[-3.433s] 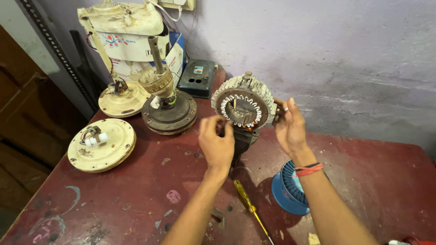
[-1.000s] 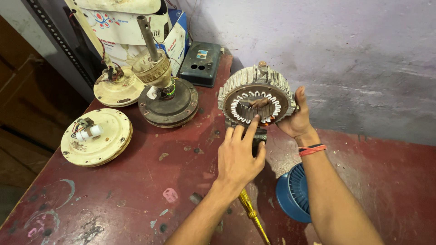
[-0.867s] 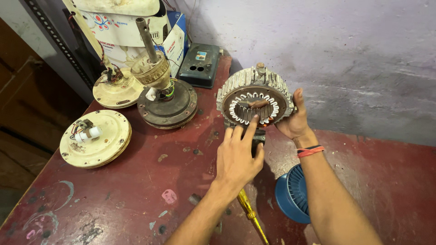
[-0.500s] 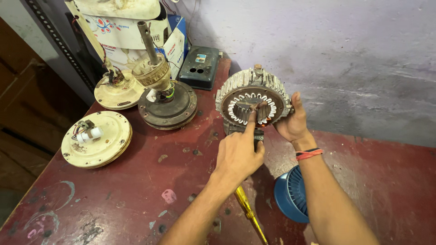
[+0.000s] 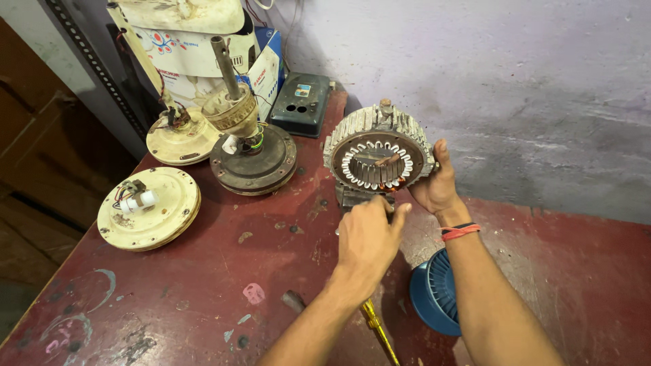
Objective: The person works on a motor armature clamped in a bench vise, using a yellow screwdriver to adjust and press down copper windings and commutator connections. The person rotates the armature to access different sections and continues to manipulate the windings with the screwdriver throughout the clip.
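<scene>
Motor stator (image 5: 378,157), finned grey metal ring with copper windings inside, standing upright on red workbench (image 5: 203,285) at 12 o'clock, near wall. Probably heavy and stiff, windings likely fragile, so best gripped on outer fins. Right hand (image 5: 437,186) at 3 o'clock of ring, fingers curled on rim and steadying it; left hand (image 5: 366,237) at 6 o'clock, loosely closed at base, whether pinching anything, not possible to tell.

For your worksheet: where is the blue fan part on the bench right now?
In the head view, the blue fan part lies on the red bench at lower right, partly hidden under the right forearm, just right of the yellow-handled screwdriver.
</scene>
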